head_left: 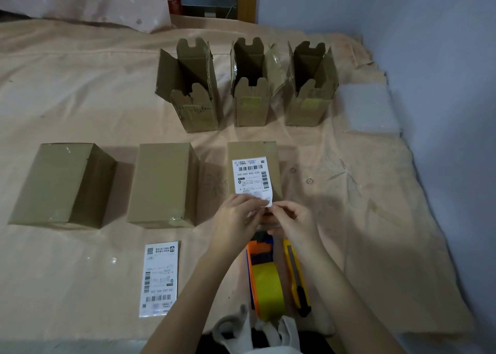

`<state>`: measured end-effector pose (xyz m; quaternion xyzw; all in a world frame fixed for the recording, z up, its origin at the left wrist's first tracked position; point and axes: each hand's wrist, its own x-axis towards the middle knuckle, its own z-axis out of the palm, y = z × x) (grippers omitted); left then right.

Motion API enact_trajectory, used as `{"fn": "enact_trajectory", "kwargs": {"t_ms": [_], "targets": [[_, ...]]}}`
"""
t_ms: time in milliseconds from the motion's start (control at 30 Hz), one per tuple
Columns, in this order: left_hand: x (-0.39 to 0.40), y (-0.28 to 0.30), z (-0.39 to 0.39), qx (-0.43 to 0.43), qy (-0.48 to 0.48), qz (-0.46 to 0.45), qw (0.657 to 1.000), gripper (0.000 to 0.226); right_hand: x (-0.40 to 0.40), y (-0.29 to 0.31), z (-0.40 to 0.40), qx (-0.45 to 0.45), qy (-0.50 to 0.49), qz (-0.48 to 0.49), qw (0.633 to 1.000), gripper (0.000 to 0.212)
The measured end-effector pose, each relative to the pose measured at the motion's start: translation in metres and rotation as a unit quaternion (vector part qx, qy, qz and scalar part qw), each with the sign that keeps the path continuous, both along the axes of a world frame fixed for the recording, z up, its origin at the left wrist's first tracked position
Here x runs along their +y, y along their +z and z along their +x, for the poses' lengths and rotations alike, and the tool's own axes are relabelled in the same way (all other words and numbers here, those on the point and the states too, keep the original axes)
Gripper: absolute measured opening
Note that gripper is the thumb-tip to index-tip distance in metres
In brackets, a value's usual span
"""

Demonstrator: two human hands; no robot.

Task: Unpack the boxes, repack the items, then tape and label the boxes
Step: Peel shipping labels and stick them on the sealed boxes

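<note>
Three closed cardboard boxes lie in a near row: left box [63,184], middle box [162,183], right box [253,149]. A white shipping label [251,175] lies on the right box, its near end lifted. My left hand [236,219] and my right hand [292,220] both pinch that near end of the label, fingers curled. Three open, upright boxes stand behind: left open box [192,90], middle open box [252,85], right open box [311,85]. More labels [159,278] lie in a stack near the front.
An orange tape dispenser [261,281] with yellow tape and a yellow utility knife [296,275] lie just under my wrists. White foam sheet [367,109] rests at the right. A blue wall [442,85] borders the bed on the right; a pillow [88,2] lies far left.
</note>
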<state>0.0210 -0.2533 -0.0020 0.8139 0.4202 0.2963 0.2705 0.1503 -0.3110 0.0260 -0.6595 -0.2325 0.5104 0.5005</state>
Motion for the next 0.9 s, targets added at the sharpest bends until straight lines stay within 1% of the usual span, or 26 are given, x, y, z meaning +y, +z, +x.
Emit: {"fn": "enact_trajectory", "kwargs": {"t_ms": [100,233,367,600,900], "targets": [[-0.0018,0.0029,0.0003,0.002,0.003,-0.017,1.000,0.017,0.0008,-0.0022,-0.0002,-0.016,0.002,-0.008,1.000,0.008],[-0.0037,0.0067,0.0019,-0.010,0.011,-0.045,0.999,0.014,-0.0007,-0.0052,0.0003,-0.064,0.035,0.009,0.997,0.012],[-0.0025,0.0078,0.0021,-0.011,0.012,-0.042,0.999,0.016,-0.0003,-0.0059,-0.0006,-0.097,0.070,0.018,0.993,0.013],[-0.0017,0.0075,0.0030,-0.011,0.018,-0.036,0.999,0.017,0.0017,-0.0080,-0.0026,-0.116,0.083,0.015,0.990,0.015],[-0.0015,0.0079,0.0029,-0.005,0.018,-0.041,0.999,0.016,0.0028,-0.0089,-0.0012,-0.115,0.097,0.009,0.989,0.016]]}}
